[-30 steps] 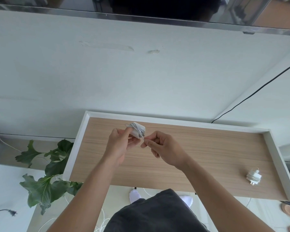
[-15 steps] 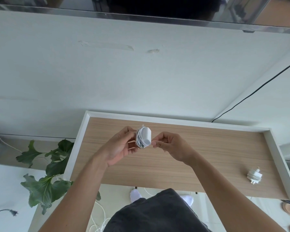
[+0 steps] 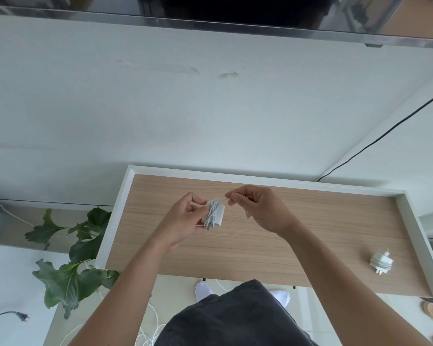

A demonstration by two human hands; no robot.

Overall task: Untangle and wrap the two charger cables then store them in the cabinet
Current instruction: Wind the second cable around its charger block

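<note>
Left hand (image 3: 185, 217) clamped round the small white charger block wound with thin white cable (image 3: 214, 216), up over the wood-grain bench with white rim (image 3: 285, 245); right hand (image 3: 255, 208) pinching the cable's free tail taut. Best kept snug, last turns laid flat, end tucked. Second wrapped white charger (image 3: 381, 262) parked far right.

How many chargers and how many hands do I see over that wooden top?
Chargers wrapped in cable: 2, the held charger and the lying charger.
Hands: 2, the left hand and the right hand.
Total: 4.
</note>
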